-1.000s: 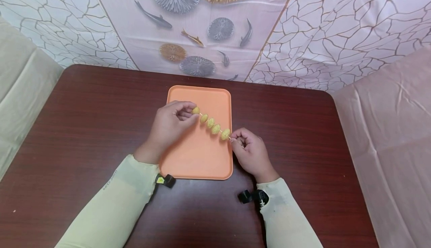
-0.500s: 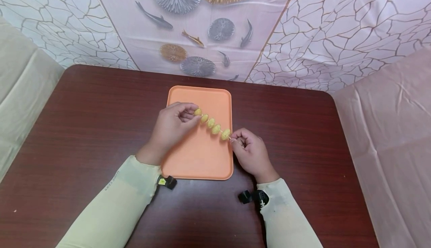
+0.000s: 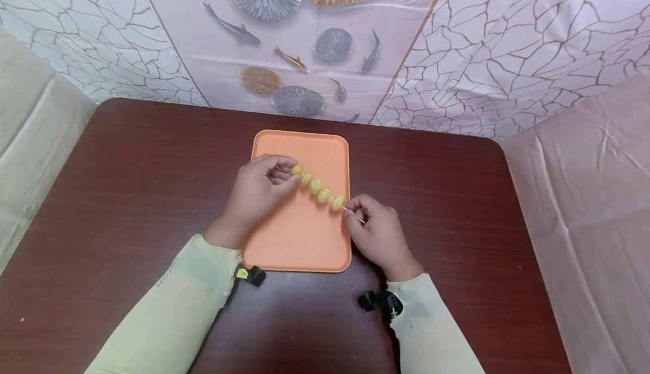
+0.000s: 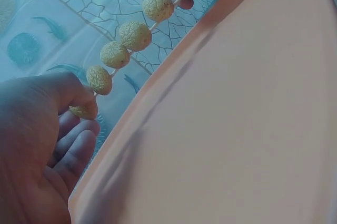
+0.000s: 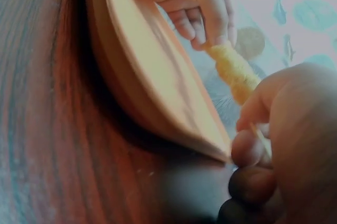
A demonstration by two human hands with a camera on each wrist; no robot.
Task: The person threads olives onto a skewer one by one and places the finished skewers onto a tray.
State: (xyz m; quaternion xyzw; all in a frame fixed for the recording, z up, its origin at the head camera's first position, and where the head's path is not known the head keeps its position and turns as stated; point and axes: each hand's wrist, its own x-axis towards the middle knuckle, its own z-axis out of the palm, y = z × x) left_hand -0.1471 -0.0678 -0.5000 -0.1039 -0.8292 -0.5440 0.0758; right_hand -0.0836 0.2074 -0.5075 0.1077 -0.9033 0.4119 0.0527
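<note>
Several yellow, wrinkled, egg-shaped balls are threaded on a thin wooden skewer (image 3: 331, 198), which slants over an orange tray (image 3: 299, 244). At the skewer's upper left end, my left hand (image 3: 259, 188) pinches the last yellow ball (image 4: 84, 110) between thumb and fingers. My right hand (image 3: 378, 233) pinches the bare lower end of the stick, just past the tray's right edge. In the left wrist view the other balls (image 4: 135, 36) hang between both hands, with small gaps along the stick. The right wrist view shows a short stick end (image 5: 260, 138) sticking out from the right fingers.
The tray lies on a dark reddish-brown table (image 3: 447, 193). Behind it hangs a patterned cloth (image 3: 332, 44) with fish and round shapes; plain pale cloth (image 3: 594, 210) borders the right side. Each wrist carries a small black camera (image 3: 368, 300).
The right hand has shifted slightly down, and more of the stick shows by its fingers. The left hand moved slightly right with the end ball, then slightly back left.
</note>
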